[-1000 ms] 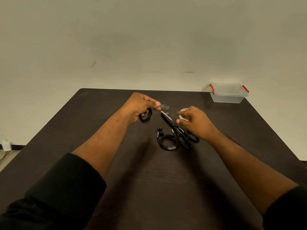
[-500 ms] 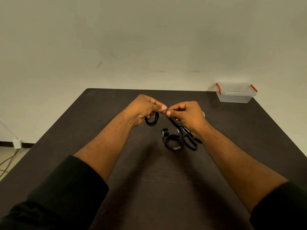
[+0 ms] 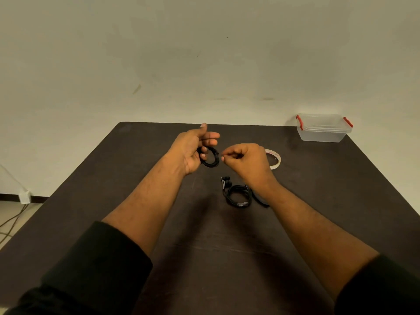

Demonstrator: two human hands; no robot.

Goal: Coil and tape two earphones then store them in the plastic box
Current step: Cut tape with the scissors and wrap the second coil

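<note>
My left hand (image 3: 193, 153) is raised above the dark table (image 3: 136, 178) and grips a coiled black earphone (image 3: 211, 159), thumb pointing up. My right hand (image 3: 246, 163) is pinched shut right at the coil's right edge, on a thin clear tape strip that is barely visible. A second coiled black earphone (image 3: 238, 195) lies on the table below my right hand, its earbuds at the upper left. The clear plastic box (image 3: 322, 130) with red latches stands shut at the far right corner.
A white tape roll (image 3: 275, 160) lies just behind my right hand. Black scissors (image 3: 261, 200) lie under my right wrist, only a handle showing. A white plug and cables sit on the floor at the left.
The clear tape strip was stretched between both hands, then the hands came together. Now my left thumb has lifted off, and my right hand pinches beside the coil.
</note>
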